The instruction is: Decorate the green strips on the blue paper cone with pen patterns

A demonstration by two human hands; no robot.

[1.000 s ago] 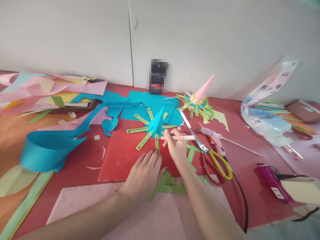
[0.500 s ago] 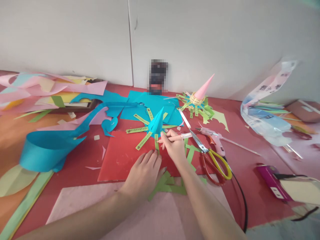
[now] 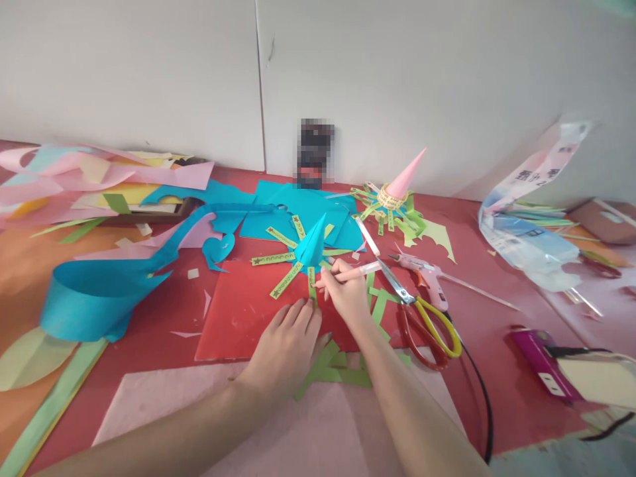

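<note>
Currently gripping a pale pink pen [image 3: 365, 270] in the right hand [image 3: 348, 290], with fingers narrowed around the barrel and tip directed at a patterned green strip [image 3: 311, 275]; contact at the tip too small to confirm. Resting the left hand [image 3: 291, 332] palm down on a red board [image 3: 238, 315], with fingers extended, close together and grasping nothing, at the near end of the same strip. Just beyond both sets of fingertips: a blue paper cone [image 3: 310, 244], pointing upward, with green strips radiating from its base. Right of the right fingers: open scissors [image 3: 437, 324] and, farther out, a pink glue gun [image 3: 431, 278]. Beyond the right fingers: a pink cone [image 3: 403, 177] on green strips. Well left of the left fingers: a blue paper ring [image 3: 87, 301]. Near the left thumb: green paper scraps [image 3: 340, 376].
</note>
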